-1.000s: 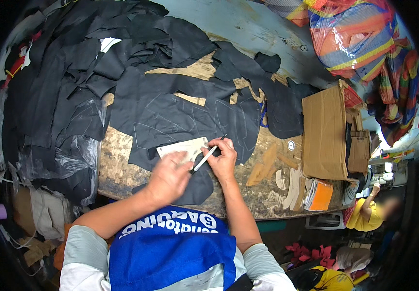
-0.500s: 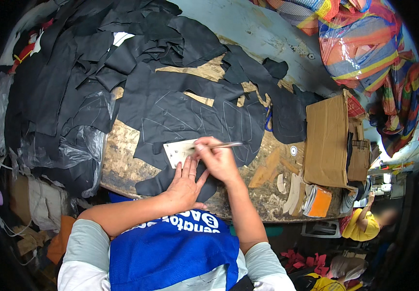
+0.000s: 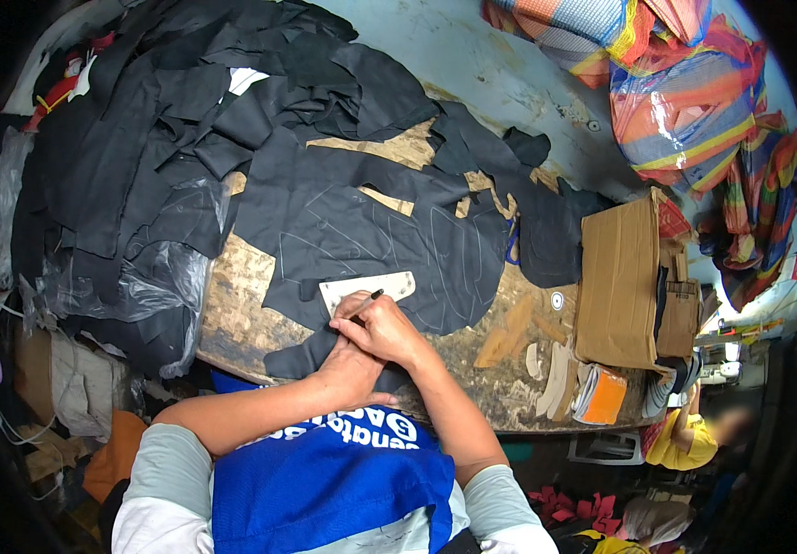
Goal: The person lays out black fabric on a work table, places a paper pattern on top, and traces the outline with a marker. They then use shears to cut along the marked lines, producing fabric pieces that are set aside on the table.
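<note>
A small cream-white template [image 3: 391, 284] with a few dark holes or dots lies on black sheet material [image 3: 324, 249] that carries thin pale outlines. My left hand [image 3: 347, 374] rests flat at the template's near edge, thumb stretched to the right; its fingers are largely covered by my other hand. My right hand [image 3: 387, 328] crosses over it, closed around a slim pen [image 3: 367, 305]. The pen's dark end points up and right, and its lower end is near the template's left side. The outlines beyond the template include long strips and curved shapes.
Black offcuts [image 3: 158, 120] are heaped at the left and back, with clear plastic [image 3: 167, 277] beside them. A cardboard box [image 3: 615, 286] stands on the wooden table [image 3: 237, 286] at right, near an orange-topped stack [image 3: 604, 397]. A person in yellow [image 3: 684, 443] is beyond it.
My right hand has moved left across my left hand. The pen has swung from pointing right to pointing up, and more of the template's right part shows. The view has shifted slightly.
</note>
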`<state>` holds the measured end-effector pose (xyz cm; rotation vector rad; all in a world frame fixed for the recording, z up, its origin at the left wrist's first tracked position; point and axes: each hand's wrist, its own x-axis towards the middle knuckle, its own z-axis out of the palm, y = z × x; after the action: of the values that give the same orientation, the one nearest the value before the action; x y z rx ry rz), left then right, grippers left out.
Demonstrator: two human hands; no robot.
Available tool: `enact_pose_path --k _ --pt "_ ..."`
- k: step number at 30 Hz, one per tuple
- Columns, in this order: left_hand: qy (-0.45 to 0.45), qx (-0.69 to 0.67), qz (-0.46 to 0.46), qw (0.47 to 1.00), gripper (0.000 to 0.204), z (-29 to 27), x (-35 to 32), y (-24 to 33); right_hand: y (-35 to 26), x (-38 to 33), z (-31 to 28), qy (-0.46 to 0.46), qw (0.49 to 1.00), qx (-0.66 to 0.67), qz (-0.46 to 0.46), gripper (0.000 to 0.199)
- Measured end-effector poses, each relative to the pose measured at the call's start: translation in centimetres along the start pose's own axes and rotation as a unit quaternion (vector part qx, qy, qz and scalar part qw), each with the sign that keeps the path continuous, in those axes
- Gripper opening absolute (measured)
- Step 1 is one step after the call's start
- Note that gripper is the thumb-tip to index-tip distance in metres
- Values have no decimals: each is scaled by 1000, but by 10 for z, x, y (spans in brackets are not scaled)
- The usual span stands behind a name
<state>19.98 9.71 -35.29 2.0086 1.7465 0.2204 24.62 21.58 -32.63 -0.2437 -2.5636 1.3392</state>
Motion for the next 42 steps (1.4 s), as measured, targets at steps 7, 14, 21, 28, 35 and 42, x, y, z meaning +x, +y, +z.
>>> enact_pose_path --k 7,14,21,28,35,42 --pt "-13 19 -23 999 100 -9 -2 4 11 32 17 101 995 -1 -23 13" --pt "-4 31 -37 999 99 -25 1 3 9 38 19 145 989 -25 -2 10" --pt "89 20 -53 994 98 -38 9 -6 36 1 -41 322 923 -98 185 18" --pt "167 -43 -141 975 80 -51 27 -29 60 -18 -36 393 893 33 218 19" --pt "195 -126 -295 927 57 -82 14 -90 14 -64 -3 283 921 -233 136 29" --pt "166 -724 -116 660 32 -105 -25 -98 -12 -64 -16 267 896 298 194 22"
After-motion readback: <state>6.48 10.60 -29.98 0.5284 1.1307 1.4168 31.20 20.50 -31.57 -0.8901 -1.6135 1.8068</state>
